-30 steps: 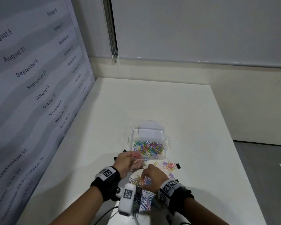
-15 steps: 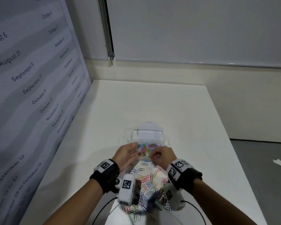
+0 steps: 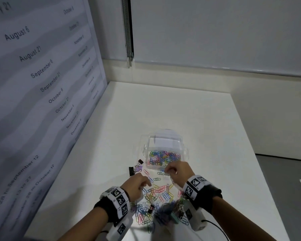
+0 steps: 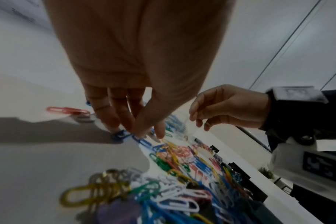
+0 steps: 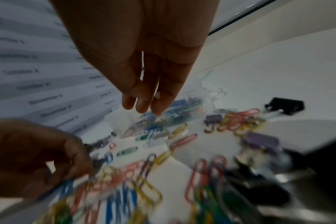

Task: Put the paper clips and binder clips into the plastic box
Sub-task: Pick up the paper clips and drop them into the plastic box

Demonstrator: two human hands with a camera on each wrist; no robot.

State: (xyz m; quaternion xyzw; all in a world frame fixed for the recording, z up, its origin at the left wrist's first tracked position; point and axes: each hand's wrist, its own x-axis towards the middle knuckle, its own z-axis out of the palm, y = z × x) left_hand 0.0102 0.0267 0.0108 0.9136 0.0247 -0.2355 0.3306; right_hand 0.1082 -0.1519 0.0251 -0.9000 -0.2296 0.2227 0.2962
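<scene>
Beside the plastic box [image 3: 165, 150], light, slippery paper clips [image 3: 156, 192] need fingertip pinches; left hand [image 3: 136, 184] reaches open-fingered, right hand [image 3: 178, 173] hangs loosely curled, seemingly empty.

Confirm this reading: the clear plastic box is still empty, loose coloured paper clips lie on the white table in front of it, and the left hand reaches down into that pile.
Not quite: the plastic box is not empty. The head view shows many coloured paper clips already lying in it. The rest holds: loose paper clips lie on the white table in front of it, and the left hand reaches down into that pile.
</scene>
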